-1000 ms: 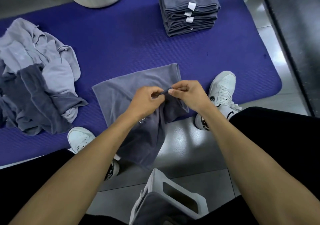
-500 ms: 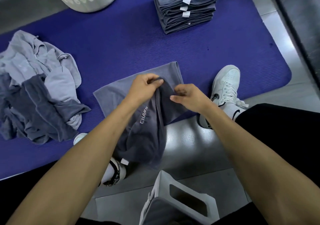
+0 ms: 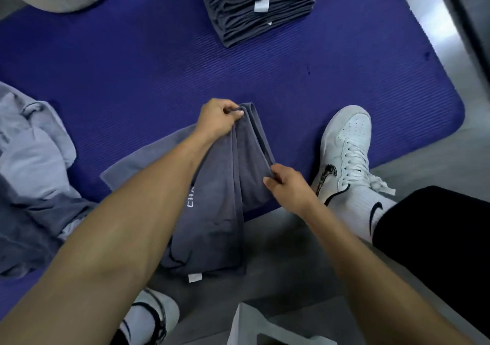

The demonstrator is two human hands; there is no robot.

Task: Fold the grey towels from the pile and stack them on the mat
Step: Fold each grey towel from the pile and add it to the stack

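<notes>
The dark grey towel [image 3: 217, 212] lies at the centre of the view, its far part on the blue mat [image 3: 132, 79] and its near part hanging over the mat's edge onto the floor. The left hand [image 3: 217, 117] pinches a gathered edge of it at 12 o'clock of the cloth, with thumb and curled fingers closed on the fabric; the right hand [image 3: 287, 185] pinches the same edge lower, toward 3 o'clock. The cloth looks soft, light and limp, so I judge that it will sag wherever it is not supported; the best hold is at the corners or along a hem, with both hands well apart. One towel is in the hands. One stack of folded towels [image 3: 259, 5] stands at 12 o'clock on the mat; its layers are too many and too blurred to count exactly. One unfolded pile [image 3: 31, 175] lies at 9 o'clock.
</notes>
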